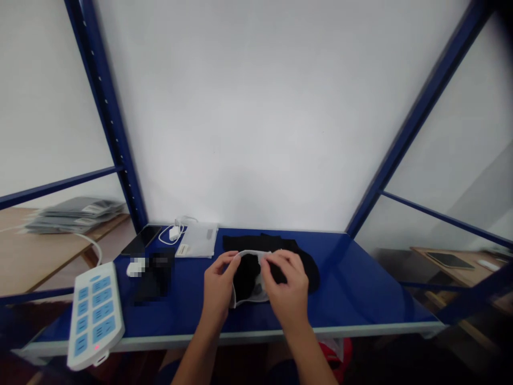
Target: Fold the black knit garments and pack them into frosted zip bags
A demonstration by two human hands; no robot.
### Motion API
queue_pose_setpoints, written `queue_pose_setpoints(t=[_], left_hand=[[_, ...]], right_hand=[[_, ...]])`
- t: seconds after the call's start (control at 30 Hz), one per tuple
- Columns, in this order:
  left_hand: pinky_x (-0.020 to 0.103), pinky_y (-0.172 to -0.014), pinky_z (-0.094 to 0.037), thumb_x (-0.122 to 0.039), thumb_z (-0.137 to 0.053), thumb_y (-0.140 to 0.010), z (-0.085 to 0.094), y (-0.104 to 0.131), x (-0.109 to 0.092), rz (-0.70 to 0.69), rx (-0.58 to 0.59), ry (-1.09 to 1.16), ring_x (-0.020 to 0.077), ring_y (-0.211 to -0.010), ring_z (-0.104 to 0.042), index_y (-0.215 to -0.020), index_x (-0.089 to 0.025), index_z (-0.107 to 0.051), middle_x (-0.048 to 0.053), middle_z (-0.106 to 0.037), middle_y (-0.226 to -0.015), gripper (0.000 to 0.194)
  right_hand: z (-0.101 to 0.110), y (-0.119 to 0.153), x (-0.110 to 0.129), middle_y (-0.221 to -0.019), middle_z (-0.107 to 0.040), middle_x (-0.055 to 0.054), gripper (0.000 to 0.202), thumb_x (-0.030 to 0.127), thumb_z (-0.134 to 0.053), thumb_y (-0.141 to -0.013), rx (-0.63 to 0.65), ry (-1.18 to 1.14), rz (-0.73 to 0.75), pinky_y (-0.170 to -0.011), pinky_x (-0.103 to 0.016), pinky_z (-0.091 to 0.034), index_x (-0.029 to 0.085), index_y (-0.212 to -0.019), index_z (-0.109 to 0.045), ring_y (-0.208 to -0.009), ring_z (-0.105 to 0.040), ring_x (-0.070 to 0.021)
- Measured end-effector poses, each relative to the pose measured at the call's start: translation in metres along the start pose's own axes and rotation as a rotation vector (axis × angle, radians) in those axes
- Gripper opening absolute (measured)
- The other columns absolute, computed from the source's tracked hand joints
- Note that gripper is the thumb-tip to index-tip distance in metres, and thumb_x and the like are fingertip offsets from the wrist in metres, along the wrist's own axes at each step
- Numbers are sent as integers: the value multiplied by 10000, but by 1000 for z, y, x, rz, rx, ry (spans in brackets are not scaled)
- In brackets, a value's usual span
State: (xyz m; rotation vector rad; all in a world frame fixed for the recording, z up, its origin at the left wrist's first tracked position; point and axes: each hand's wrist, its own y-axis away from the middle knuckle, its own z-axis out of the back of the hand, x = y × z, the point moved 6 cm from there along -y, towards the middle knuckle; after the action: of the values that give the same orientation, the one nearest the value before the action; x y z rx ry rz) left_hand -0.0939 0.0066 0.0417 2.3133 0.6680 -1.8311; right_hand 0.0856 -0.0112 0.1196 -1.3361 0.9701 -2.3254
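Near the front middle of the table, my hands hold a small translucent zip bag [258, 291] with a pale edge. Black folded fabric [244, 275] shows within it. My left hand [219, 278] pinches the bag's upper left edge between thumb and fingers. At the upper right edge, my right hand [286, 278] has thumb and fingertips closed on the bag. Behind and beside the right hand lie black socks [310, 267], flat on the blue table and partly covered by the hand and bag.
A flat translucent bag [198, 238] and a white charger with cable [175, 232] lie at the back left, near a dark phone [142, 240]. A white power strip [96, 315] overhangs the front left edge. Blue posts [110, 117] frame the table [360, 299].
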Motion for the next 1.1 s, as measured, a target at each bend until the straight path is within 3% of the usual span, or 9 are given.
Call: queue_pose_setpoints(t=[0.1, 0.17, 0.23, 0.37, 0.53, 0.7, 0.77, 0.87, 1.1], left_hand=[[304, -781, -537, -447, -751, -755, -1, -8, -11, 55, 139, -29, 212, -850, -683, -792, -156, -754, 85, -740, -942, 293], [304, -726, -540, -447, -758, -738, 0, -16, -14, 93, 170, -73, 208, -772, -685, -820, -155, -763, 81, -746, -841, 304], [311, -696, -539, -436, -756, -730, -3, -27, -14, 147, 225, -118, 209, -725, -686, -835, -149, -768, 88, -748, -789, 306], [337, -738, -541, -396, -735, -730, -11, -50, -14, 190, 390, -223, 221, -739, -700, -799, -161, -774, 96, -756, -776, 248], [348, -785, -527, -336, -685, -771, -14, -66, -30, -35, 609, -721, 227, -791, -692, -871, -206, -789, 58, -769, -836, 194], [369, -973, -461, -373, -560, -906, -39, -43, -67, -351, 407, -869, 226, -1047, -646, -1094, -224, -732, 66, -723, -1132, 295], [399, -1036, -404, -388, -559, -919, -64, -21, -73, -474, 446, -901, 226, -1095, -617, -1110, -259, -722, 49, -707, -1164, 282], [470, -1082, -319, -333, -565, -923, -88, 0, -65, -490, 482, -969, 217, -1038, -624, -997, -294, -739, 10, -731, -1056, 193], [563, -1158, -72, -229, -561, -906, -82, 11, -61, -554, 445, -1029, 211, -1021, -594, -827, -263, -694, -23, -724, -920, 158]], right_hand=[[5, -14, -20, -1242, -627, -103, 412, 307, -568, -874, 206, -131, -15, -874, -376, -518, 256, -1279, -627, -1024, -620, -224], [-3, -16, -34, -1193, -666, -88, 354, 320, -551, -890, 448, -261, -35, -808, -346, -535, 251, -1218, -667, -970, -645, -209], [-8, -13, -48, -1055, -722, -73, 272, 348, -561, -894, 541, -343, -89, -809, -346, -536, 225, -1070, -727, -921, -665, -208], [-15, -9, -77, -922, -746, -62, 244, 401, -605, -864, 383, -351, -200, -840, -378, -530, 203, -905, -740, -878, -681, -226], [-16, -9, -116, -843, -714, -82, 335, 476, -614, -842, 97, -358, -326, -722, -346, -529, 162, -928, -690, -758, -652, -220], [-22, -5, -111, -865, -686, -47, 401, 391, -627, -872, 40, -461, -271, -766, -337, -525, 191, -1215, -571, -785, -647, -193], [-22, -2, -99, -899, -680, -46, 374, 352, -623, -884, 20, -444, -199, -807, -344, -513, 208, -1222, -551, -811, -640, -186], [-20, 5, -87, -876, -670, -34, 349, 317, -629, -886, -29, -429, -157, -840, -357, -498, 218, -1206, -529, -814, -633, -182], [-20, 17, -86, -848, -649, 5, 502, 299, -660, -862, -122, -663, -243, -690, -295, -522, 261, -1253, -346, -717, -638, -152]])
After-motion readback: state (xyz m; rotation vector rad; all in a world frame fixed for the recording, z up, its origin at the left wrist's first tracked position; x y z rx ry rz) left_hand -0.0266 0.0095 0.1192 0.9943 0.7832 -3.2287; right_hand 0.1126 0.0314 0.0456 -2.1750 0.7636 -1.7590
